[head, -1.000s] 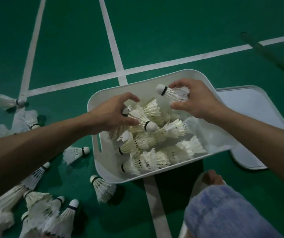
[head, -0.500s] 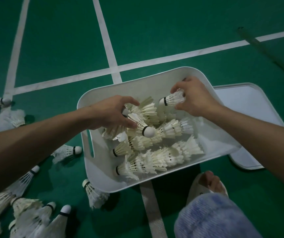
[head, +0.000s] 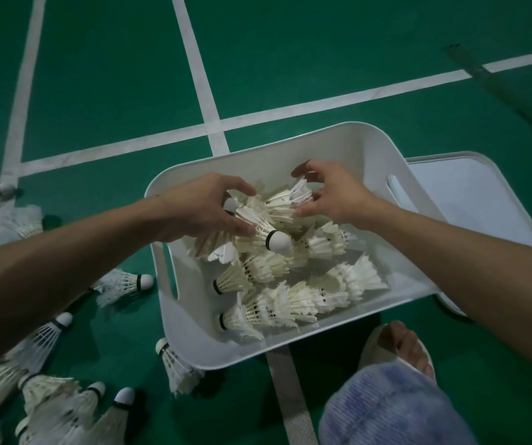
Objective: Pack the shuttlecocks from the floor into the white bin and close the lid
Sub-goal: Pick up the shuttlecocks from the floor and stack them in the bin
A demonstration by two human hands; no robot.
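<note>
The left hand (head: 206,207) still grips a white feather shuttlecock (head: 258,228). The right hand (head: 335,194), pinching one half a second ago, now spreads empty over the pile in the white plastic bin (head: 194,345). Feather specks, perhaps print, are unreadable. The flat white lid (head: 470,200) lies at 3 o'clock and loose shuttlecocks (head: 123,284) at 8.

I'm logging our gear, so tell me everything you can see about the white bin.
The white bin is an open rectangular tub, smooth like plastic, with rounded corners, a thick rim and a slot handle in each short wall. It sits upright on the green floor across a white line, its lid off, lying beside it and partly hidden. Nested shuttlecocks lie inside. The left hand grips some over it; the right hand is open above the pile.
</note>
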